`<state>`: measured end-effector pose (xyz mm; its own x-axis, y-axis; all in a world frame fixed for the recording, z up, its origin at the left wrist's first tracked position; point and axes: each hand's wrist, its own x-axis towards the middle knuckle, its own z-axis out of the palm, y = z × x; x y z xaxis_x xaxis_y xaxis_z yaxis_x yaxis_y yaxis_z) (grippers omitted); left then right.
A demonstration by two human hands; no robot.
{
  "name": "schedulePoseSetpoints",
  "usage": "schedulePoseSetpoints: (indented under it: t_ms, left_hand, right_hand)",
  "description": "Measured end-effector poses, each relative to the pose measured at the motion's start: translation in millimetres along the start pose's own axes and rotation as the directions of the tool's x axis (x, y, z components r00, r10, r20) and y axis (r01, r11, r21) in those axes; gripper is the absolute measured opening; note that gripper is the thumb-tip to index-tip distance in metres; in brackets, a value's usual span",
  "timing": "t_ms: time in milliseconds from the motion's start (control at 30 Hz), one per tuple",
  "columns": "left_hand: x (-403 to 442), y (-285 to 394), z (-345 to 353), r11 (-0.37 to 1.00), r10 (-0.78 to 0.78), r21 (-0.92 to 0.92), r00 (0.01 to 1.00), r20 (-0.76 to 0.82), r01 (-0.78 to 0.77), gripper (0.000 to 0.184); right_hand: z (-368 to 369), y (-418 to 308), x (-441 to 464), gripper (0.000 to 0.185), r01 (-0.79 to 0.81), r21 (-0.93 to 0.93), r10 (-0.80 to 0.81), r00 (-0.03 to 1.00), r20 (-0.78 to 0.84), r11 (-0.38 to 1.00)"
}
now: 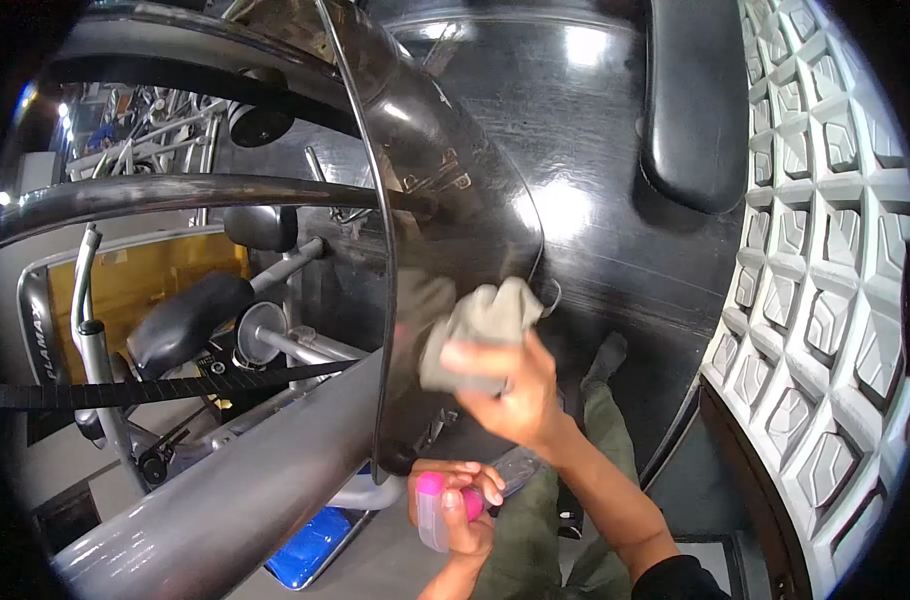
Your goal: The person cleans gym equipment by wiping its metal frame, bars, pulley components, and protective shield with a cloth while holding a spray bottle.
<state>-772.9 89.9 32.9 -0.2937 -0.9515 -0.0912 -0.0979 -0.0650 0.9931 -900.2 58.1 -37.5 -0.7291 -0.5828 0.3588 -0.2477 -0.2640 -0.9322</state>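
Grasping grey-beige cloth (485,325) in right hand (523,395), bunched up. Clasping pink-topped bottle (431,484) in left hand (465,510), below cloth. Holding cloth close by lower part of black shell (460,165); can't tell if touching, given motion blur.

Edges: hemmed in on left by thin black rim (384,230) and fat silver tube (235,480), on right by lattice wall (805,245). Open room between shell and black pad (697,110), over glossy dark floor (575,130), down to foot (605,358). Tighter around left hand: squeezed between lower end of rim and trouser leg (530,540).

Hard to see: blurred at cloth and right hand. Partly hidden by left hand at bottle; can't make out full shape. Cut off at top on shell and pad, at bottom on trouser leg. Cluttered on far left, behind tube.

Writing: can read "LAMAX" running sideways on frame (43,335) beside amber panel (165,265); can't be sure of letter before it.
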Motion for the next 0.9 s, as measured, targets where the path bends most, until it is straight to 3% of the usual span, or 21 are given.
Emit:
schedulePoseSetpoints:
  t_ms: [67,100,167,200,300,367,433,500,533,567,600,633,700,767,800,833,900]
  left_hand:
    - [-2,-4,-7,1.000,0.016,0.019,0.999,0.047,-0.017,0.030]
    - [-3,-7,-10,0.999,0.028,0.036,0.996,0.090,-0.031,0.028]
    - [-6,-12,-15,0.998,0.041,0.033,0.992,0.123,-0.045,0.027]
    - [-8,-17,-20,0.999,0.008,0.051,0.993,0.115,-0.014,0.028]
    - [-9,-25,-23,0.995,-0.041,0.093,0.995,0.095,0.032,0.030]
    - [-10,-28,-24,0.991,-0.063,0.120,0.994,0.085,0.053,0.032]
    - [-11,-34,-26,0.986,-0.119,0.124,0.991,0.059,0.111,0.036]
    - [-16,-43,-39,0.967,-0.176,0.193,0.983,0.046,0.165,0.040]
    - [-13,-44,-39,0.976,-0.150,0.167,0.987,0.060,0.138,0.038]
    - [-11,-44,-38,0.984,-0.123,0.141,0.990,0.071,0.112,0.036]
    - [-8,-43,-37,0.984,-0.121,0.141,0.990,0.070,0.111,0.036]
    - [-5,-41,-34,0.989,-0.089,0.123,0.994,0.059,0.082,0.033]
    - [-1,-40,-27,0.997,-0.025,0.077,0.999,0.037,0.022,0.026]
    - [-1,-44,-26,0.996,-0.019,0.082,0.999,0.039,0.015,0.025]
    - [0,-44,-25,0.995,-0.017,0.094,0.999,0.052,0.012,0.025]
    - [1,-44,-24,0.994,-0.015,0.107,0.998,0.067,0.007,0.024]
    - [-1,-47,-24,0.993,-0.036,0.117,0.998,0.048,0.030,0.025]
  right_hand:
    - [3,5,-19,0.068,0.130,0.028,-0.133,0.982,0.131,0.991]
    - [-2,13,-23,0.067,0.209,0.020,-0.206,0.940,0.273,0.978]
    - [-3,34,-34,0.068,0.129,-0.026,-0.117,0.957,0.266,0.991]
    - [-12,40,-35,0.063,-0.028,-0.072,0.048,0.955,0.292,0.997]
    - [1,25,6,0.050,-0.050,-0.058,0.043,0.993,-0.112,0.997]
    - [5,-2,18,0.051,0.013,-0.060,-0.019,0.994,-0.108,0.998]
    - [19,-18,32,0.052,0.236,0.155,-0.214,0.966,-0.148,0.959]
    - [13,-24,28,0.051,0.352,0.242,-0.366,0.930,0.013,0.904]
    - [17,-16,15,0.052,0.409,0.108,-0.415,0.909,0.039,0.906]
    - [7,-6,8,0.046,0.369,0.145,-0.391,0.901,0.187,0.918]
    - [5,9,2,0.043,0.322,0.079,-0.331,0.933,0.145,0.943]
    - [7,25,-1,0.041,0.269,0.014,-0.269,0.958,0.098,0.963]
    - [11,48,-1,0.034,-0.031,-0.012,0.030,0.992,-0.126,0.999]
    - [13,58,31,0.035,-0.286,-0.025,0.267,0.920,-0.285,0.958]
    - [12,54,38,0.031,-0.309,-0.012,0.295,0.917,-0.268,0.951]
    - [15,50,33,0.030,-0.216,-0.081,0.188,0.946,-0.262,0.973]
    - [18,40,1,0.043,-0.107,-0.018,0.103,0.982,-0.158,0.994]
